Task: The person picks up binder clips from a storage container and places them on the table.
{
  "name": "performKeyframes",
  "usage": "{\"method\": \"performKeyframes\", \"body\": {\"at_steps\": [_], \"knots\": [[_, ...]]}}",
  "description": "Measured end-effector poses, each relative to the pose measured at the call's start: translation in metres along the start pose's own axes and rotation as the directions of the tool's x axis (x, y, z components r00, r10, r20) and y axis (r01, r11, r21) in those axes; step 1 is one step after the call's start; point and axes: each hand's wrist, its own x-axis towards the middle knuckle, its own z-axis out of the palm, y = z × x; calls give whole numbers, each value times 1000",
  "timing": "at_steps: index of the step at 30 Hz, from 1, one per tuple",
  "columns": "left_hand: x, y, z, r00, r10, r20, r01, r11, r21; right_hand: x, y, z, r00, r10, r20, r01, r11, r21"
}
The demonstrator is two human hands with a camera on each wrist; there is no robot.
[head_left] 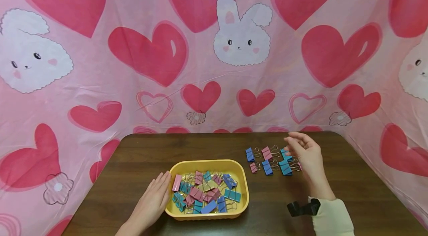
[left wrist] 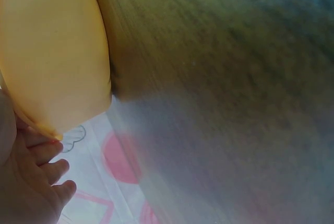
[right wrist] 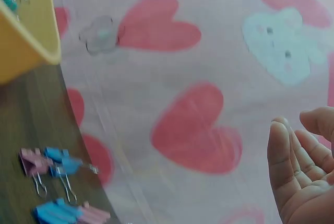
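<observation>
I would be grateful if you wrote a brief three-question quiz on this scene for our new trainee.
1. True or false: the left hand touches the yellow tray.
2. Multiple choice: what does the right hand visibly hold? A) a blue clip; B) the tray; C) nothing.
3. Fill the gap: in the head view, the leftmost clip in the nearer row on the table is ____.

Key: 1. True. 2. C. 3. Pink; that is the small pink clip.

The right hand partly hides a pink binder clip.
</observation>
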Motion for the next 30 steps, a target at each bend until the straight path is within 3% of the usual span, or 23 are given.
{"method": "performKeyframes", "body": {"at_steps": [1, 2, 5, 7, 8, 13, 18, 25, 30], "knots": [[0, 0, 0, 1000, 0, 0, 0, 1000, 1, -1, 0, 7, 999, -6, 32, 5, 999, 38], [0, 0, 0, 1000, 0, 1, 0, 1000, 1, -8, -21, 25, 999, 27, 25, -28, 999, 20], [0, 0, 0, 1000, 0, 2, 0, 1000, 3, -23, -62, 69, 995, 98, -10, -99, 990, -103], [0, 0, 0, 1000, -1, 1, 1, 1000, 4, -29, -69, 84, 995, 96, 23, -93, 991, -101], [0, 0, 0, 1000, -2, 1, 2, 1000, 4, -36, -88, 100, 992, 129, 10, -125, 978, -166], [0, 1, 0, 1000, -5, -5, 5, 1000, 1, -43, -76, 119, 980, 171, 99, -147, 967, -208], [0, 0, 1, 1000, -8, -1, 8, 1000, 5, -52, -65, 137, 949, 250, 190, -208, 954, -215], [1, 0, 1, 999, -17, 28, 17, 1000, 3, -69, -46, 159, 889, 308, 338, -231, 940, -249], [1, -1, 1, 999, -22, 30, 22, 1000, 3, -81, -32, 172, 827, 370, 422, -267, 921, -283]]}}
